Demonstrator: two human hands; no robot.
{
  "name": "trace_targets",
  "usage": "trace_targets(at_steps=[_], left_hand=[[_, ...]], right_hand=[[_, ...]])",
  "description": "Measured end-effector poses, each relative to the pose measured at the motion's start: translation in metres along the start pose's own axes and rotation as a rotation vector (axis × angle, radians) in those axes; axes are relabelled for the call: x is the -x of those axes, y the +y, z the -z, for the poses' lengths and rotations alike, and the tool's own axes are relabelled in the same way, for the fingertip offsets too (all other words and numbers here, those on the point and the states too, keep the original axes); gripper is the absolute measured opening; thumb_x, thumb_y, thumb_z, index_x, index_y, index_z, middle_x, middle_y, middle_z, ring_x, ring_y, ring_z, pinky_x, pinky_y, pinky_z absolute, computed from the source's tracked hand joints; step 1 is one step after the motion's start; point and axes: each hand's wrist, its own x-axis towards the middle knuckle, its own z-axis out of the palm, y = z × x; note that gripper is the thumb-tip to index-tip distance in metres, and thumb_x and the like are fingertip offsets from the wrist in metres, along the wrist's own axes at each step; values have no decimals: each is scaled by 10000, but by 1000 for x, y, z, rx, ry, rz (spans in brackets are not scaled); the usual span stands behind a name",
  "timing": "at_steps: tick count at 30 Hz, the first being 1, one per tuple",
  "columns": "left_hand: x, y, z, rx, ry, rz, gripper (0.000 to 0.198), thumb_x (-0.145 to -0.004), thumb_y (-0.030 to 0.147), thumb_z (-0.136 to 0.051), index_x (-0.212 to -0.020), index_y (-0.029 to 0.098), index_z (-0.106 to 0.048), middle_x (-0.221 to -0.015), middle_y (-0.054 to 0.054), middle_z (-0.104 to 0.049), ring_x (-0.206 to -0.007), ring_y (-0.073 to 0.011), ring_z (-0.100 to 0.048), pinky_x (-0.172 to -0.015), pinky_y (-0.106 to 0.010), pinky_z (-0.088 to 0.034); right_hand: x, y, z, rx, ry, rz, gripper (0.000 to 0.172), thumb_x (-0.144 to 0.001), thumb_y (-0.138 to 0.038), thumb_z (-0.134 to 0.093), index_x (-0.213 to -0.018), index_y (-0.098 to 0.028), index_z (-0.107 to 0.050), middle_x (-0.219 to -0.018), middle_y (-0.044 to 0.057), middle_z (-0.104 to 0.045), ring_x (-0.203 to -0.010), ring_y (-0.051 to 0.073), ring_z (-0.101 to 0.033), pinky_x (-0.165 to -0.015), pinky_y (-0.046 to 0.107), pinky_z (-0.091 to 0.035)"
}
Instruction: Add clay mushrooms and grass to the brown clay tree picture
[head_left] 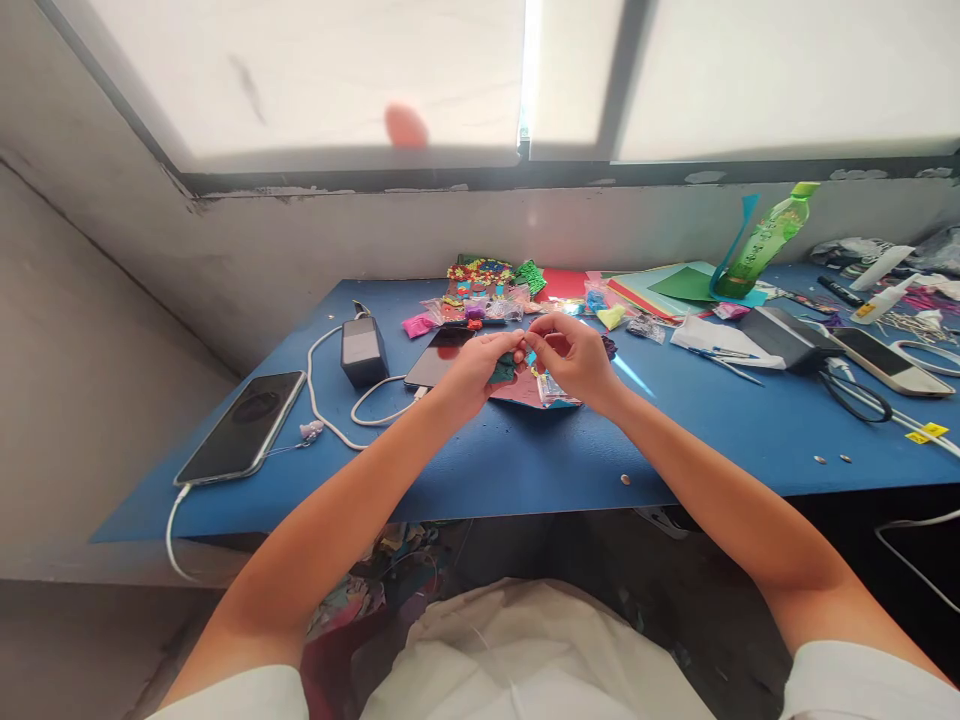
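My left hand (pixel 480 372) is closed, with a small dark teal lump (pixel 504 369) tucked under its fingers; the lump looks soft, but its kind is unclear. Against its fingertips, my right hand (pixel 568 362) makes a pinch, and whatever sits between thumb and finger is too small to make out. Both hands are raised over a reddish-brown board (pixel 525 391) with blue edges and coloured bits on it, partly hidden by the hands. Just left of my left hand, a dark phone (pixel 435 358) lies on the blue table with a white cable plugged in.
A black charger block (pixel 364 350) and another phone (pixel 241 428) lie left on the blue table (pixel 480 470). Small colourful packets and a bumpy multicoloured picture (pixel 480 272) line the back. Rightward are paper sheets (pixel 664 288), a tilted green bottle (pixel 769 243), a dark case (pixel 787 337) and cables.
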Motion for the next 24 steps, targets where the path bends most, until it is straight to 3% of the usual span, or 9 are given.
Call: trace_targets(at_steps=[8,15,24], left_hand=[[2,8,5,1,41,-64,178,-673,273,-672,-638,155,-544,-589,31,-472,-531,-72,-460,-459,-187,-345],[1,4,5,-58,10,-83,193,-607,293,-739,-638,151,-612,-572,24,-486,-528,-79,-448,-455,-204,-308],[4,4,6,-91,22,-76,291,-574,398,-792,-643,156,-647,-584,23,-475,-529,-73,-414,-453,-203,-279]], right_hand=[[-4,-1,8,34,100,68,341,-852,-520,-576,-780,-202,-475,-685,-31,-492,-475,72,-491,-452,230,-371],[-2,-1,6,71,7,81,331,-899,-521,-510,-820,-208,-437,-697,-37,-471,-462,66,-474,-439,227,-343],[-1,-1,5,106,9,125,253,-870,-431,-571,-844,-180,-579,-720,2,-597,-509,74,-482,-486,229,-388]])
